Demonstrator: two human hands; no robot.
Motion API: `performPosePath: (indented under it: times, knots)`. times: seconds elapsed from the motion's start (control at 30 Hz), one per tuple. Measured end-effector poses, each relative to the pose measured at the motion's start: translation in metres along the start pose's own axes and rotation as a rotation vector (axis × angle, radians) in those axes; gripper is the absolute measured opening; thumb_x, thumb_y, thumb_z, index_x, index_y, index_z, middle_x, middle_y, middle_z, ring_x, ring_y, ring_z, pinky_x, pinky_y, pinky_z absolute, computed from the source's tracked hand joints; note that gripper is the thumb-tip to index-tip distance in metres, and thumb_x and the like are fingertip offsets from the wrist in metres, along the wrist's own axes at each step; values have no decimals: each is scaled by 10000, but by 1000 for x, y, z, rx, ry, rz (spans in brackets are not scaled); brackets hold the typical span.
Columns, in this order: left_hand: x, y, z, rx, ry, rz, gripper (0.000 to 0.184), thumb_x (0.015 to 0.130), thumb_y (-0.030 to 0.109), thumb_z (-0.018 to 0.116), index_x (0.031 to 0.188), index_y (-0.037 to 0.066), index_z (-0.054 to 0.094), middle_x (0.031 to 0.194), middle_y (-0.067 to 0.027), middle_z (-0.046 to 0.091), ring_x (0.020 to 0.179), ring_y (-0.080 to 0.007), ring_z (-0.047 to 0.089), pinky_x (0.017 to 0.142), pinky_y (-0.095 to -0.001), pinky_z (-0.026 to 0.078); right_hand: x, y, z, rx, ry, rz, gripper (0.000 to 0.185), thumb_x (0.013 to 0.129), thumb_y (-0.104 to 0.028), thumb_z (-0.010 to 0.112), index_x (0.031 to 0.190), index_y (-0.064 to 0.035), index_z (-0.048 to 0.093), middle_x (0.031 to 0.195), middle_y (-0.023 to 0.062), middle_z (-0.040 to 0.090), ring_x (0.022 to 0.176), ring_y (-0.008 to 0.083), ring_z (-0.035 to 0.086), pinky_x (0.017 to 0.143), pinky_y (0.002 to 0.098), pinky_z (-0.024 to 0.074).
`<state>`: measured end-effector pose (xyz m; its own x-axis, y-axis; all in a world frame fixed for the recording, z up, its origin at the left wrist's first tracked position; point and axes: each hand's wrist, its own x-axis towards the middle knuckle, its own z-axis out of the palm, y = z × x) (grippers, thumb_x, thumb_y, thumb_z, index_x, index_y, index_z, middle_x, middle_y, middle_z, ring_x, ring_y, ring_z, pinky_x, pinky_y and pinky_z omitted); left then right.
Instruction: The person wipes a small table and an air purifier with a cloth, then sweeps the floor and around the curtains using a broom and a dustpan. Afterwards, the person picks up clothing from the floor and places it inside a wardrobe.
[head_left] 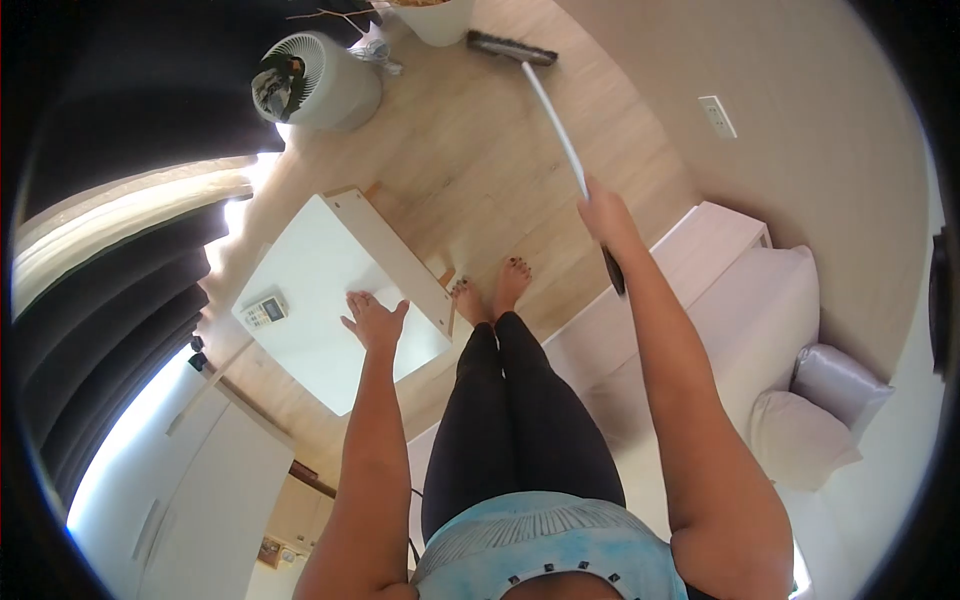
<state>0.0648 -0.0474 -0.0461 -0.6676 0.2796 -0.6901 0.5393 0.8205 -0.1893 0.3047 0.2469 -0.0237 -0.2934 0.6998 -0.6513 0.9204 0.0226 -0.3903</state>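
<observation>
My right hand [606, 215] is closed around the handle of a broom [550, 112], whose dark grip end sticks out below my fist. The broom's dark bristle head [511, 48] rests on the wood floor by a white pot. My left hand [374, 320] is spread with fingers apart over a small white table [310, 262]; whether it touches the top I cannot tell. A remote control [265, 311] with a small screen lies on the tabletop, left of that hand.
A white round appliance [335, 85] and a white plant pot [436, 20] stand on the floor ahead. Dark curtains [120, 290] hang at left, above a white cabinet [190, 480]. A bed or sofa [735, 315] with pillows [805, 440] is at right. An outlet [717, 117] is on the wall.
</observation>
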Motion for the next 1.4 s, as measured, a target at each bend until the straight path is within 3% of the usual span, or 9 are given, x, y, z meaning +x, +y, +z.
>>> performPosePath:
  times: [0.23,0.37,0.77,0.9,0.97,1.07,1.17,1.23,1.4]
  knots:
    - [3,-5,4,-18,24,67,844,710,474,581,1276,-73,276,1380,-188,197,1314,-251,94,1023,-506,109,-100,-26,74,-74,-249,78,457,876,-186,312,1311,-90,211,912,288,559,874,426,540,756,492,420]
    - [5,-11,6,-36,36,87,838,705,474,592,1263,-75,293,1366,-193,222,1311,-256,101,1008,-533,131,-198,-2,95,-175,-464,28,521,830,-206,437,1314,-153,250,809,252,581,757,395,576,684,499,440]
    - [1,-11,-2,-23,-13,106,849,711,471,575,1278,-80,266,1380,-180,206,1313,-248,95,1033,-488,90,-135,51,26,96,-134,349,522,837,-221,440,1288,-25,264,731,264,575,716,393,574,649,480,450]
    - [3,-9,5,16,1,100,849,713,477,568,1279,-77,265,1382,-179,202,1313,-258,92,1036,-486,83,-240,63,99,-101,-186,113,505,820,-177,454,1272,-9,305,716,246,584,626,339,599,588,434,479]
    - [2,-10,8,0,41,113,833,718,477,555,1279,-72,275,1384,-177,201,1312,-265,93,1031,-501,70,-261,6,71,168,-520,356,538,813,-190,481,1308,-94,294,778,263,581,549,301,594,532,379,491]
    - [2,1,-7,-41,32,-22,788,729,462,547,1288,-32,294,1372,-172,238,1311,-264,101,1021,-527,65,-265,-9,55,295,-664,287,506,809,-194,500,1287,-126,349,804,232,596,493,263,578,486,357,485]
    - [20,29,-27,-256,278,7,643,749,419,537,1255,54,380,1350,-146,295,1296,-277,151,1001,-560,80,-246,-20,7,302,-608,379,510,809,-208,506,1284,-110,349,895,240,585,629,323,602,592,383,493]
    - [28,66,-56,-455,413,159,409,765,304,539,1112,87,525,1241,-119,442,1219,-276,312,985,-508,198,-218,23,3,190,-232,85,528,812,-215,495,1289,-72,321,1047,256,523,942,401,516,817,428,416]
    - [99,179,-107,-1162,188,329,226,775,183,518,925,49,621,962,-81,592,938,-209,533,818,-292,392,-65,53,-64,150,-58,245,506,809,-176,453,1285,-67,321,875,263,569,827,399,558,716,443,444]
